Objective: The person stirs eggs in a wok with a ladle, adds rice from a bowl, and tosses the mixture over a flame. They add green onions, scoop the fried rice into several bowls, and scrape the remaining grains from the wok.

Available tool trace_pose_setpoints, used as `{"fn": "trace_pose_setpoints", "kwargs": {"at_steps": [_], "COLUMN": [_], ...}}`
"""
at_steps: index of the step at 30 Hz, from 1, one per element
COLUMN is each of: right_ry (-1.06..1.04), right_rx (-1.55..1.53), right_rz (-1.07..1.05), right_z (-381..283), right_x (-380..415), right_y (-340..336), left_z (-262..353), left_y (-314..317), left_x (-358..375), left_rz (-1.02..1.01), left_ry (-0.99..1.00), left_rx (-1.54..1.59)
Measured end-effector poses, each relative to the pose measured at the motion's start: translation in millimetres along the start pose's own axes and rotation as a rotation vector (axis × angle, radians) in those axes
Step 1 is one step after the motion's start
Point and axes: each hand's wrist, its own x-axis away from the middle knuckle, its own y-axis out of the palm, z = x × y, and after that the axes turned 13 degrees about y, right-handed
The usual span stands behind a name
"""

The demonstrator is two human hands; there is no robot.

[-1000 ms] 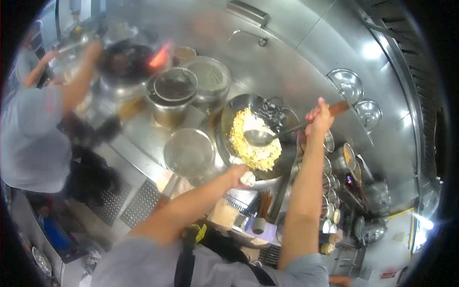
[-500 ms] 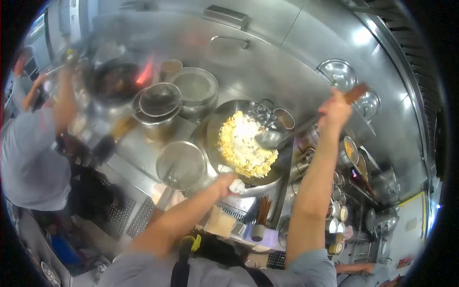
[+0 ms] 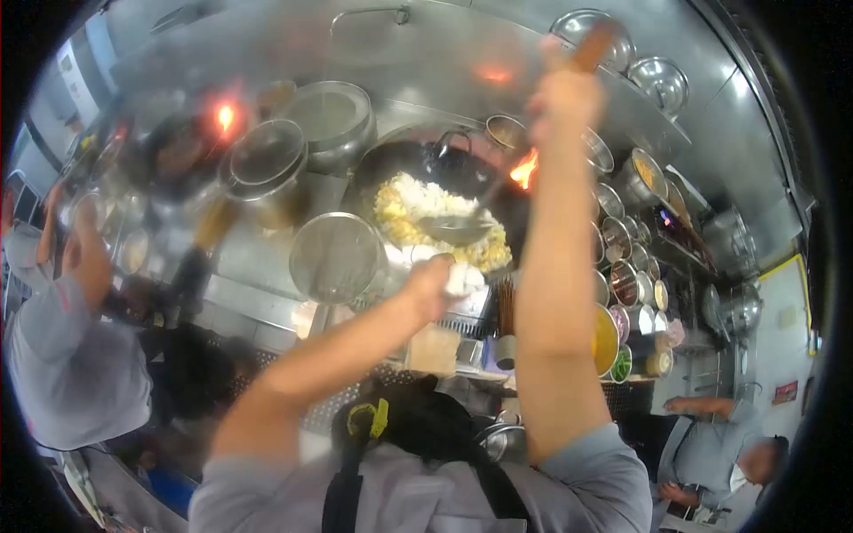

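My left hand (image 3: 434, 286) is closed on a white cloth (image 3: 464, 279) at the near rim of a large dark wok (image 3: 373, 173). Inside the wok lies a mass of white and yellow food (image 3: 418, 197) that looks like rice with egg. The bowl of a metal ladle (image 3: 455, 230) rests on this food. My right hand (image 3: 569, 98), raised high and blurred, is wrapped round the ladle's wooden handle (image 3: 593, 46). My right forearm hides part of the ladle's shaft and the wok's right side.
Flames (image 3: 524, 169) rise beside the wok's right edge. A round strainer (image 3: 338, 258) lies to its left, near a large pot (image 3: 329, 115). Ingredient containers (image 3: 625, 286) stand at the right. A co-worker (image 3: 80, 355) is at the left, another person (image 3: 720, 453) at the lower right.
The view has shifted. The ladle's bowl has moved from the food's right side onto its middle, and my right hand is higher in view. Flames now show at the wok's right.
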Motion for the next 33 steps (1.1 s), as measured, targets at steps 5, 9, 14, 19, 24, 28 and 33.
{"fn": "trace_pose_setpoints", "kwargs": {"at_steps": [5,9,14,19,24,28,33], "right_ry": [0.174,0.067,-0.134,0.176,0.020,0.127,0.084], "right_rx": [-0.020,-0.182,0.159,-0.133,0.075,-0.039,-0.081], "right_rz": [0.129,-0.112,0.166,-0.040,-0.005,0.078,-0.321], "right_z": [37,-81,27,-38,-53,19,-30], "right_x": [-55,24,28,-1,81,29,-32], "right_y": [3,-14,28,-5,4,20,-9], "left_z": [-110,-17,-89,-74,-10,-95,-74], "left_y": [-110,-34,-84,-83,-21,-81,-68], "left_x": [-30,55,-108,4,-9,-49,-28], "left_rz": [-0.001,-0.082,-0.058,0.026,-0.155,0.131,0.207], "left_ry": [-0.091,-0.089,0.104,-0.210,0.016,0.086,0.293], "left_rx": [0.012,-0.049,-0.011,-0.036,0.069,-0.224,-0.421]}}
